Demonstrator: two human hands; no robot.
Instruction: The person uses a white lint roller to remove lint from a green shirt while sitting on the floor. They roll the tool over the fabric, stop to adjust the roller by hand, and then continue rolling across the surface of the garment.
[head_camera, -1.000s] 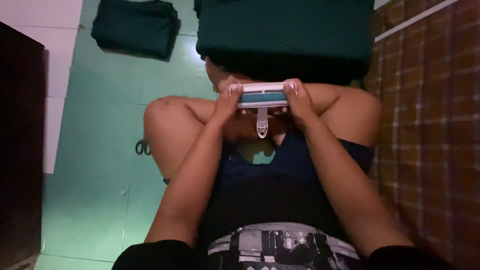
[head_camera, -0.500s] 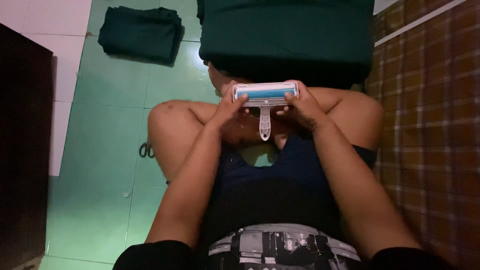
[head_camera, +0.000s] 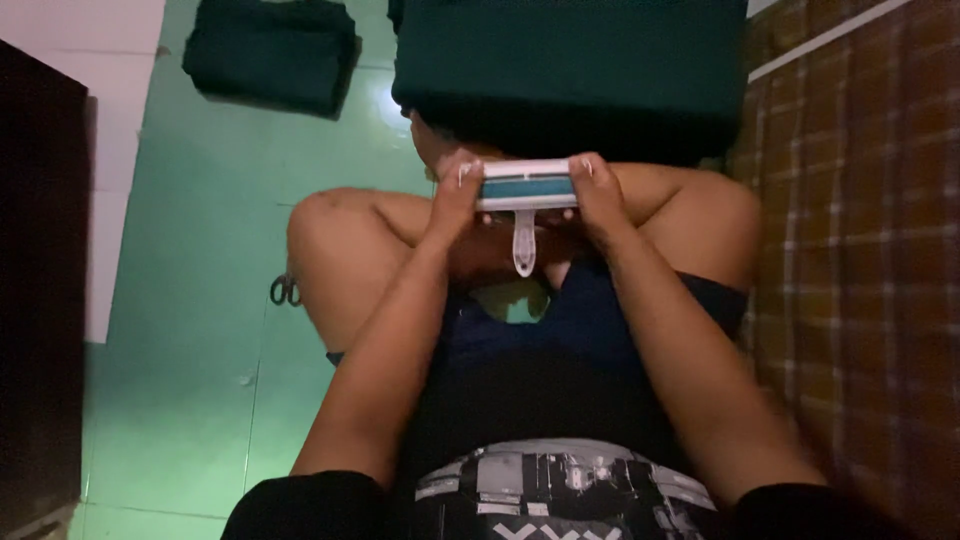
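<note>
I sit cross-legged on a green tiled floor and hold a white lint brush (head_camera: 527, 188) with a teal strip along its head and a short white handle that hangs down. My left hand (head_camera: 455, 195) grips the left end of its head. My right hand (head_camera: 597, 195) grips the right end. The brush sits level above my crossed legs, just in front of a large dark green folded cloth (head_camera: 570, 60).
A second folded dark green cloth (head_camera: 270, 55) lies on the floor at the upper left. Small scissors (head_camera: 285, 291) lie beside my left knee. Dark furniture (head_camera: 40, 300) stands on the left, and a brown checked fabric (head_camera: 860, 280) covers the right side.
The brush and both hands have stayed together on my lap; the view has shifted slightly, so they sit a little lower in the picture.
</note>
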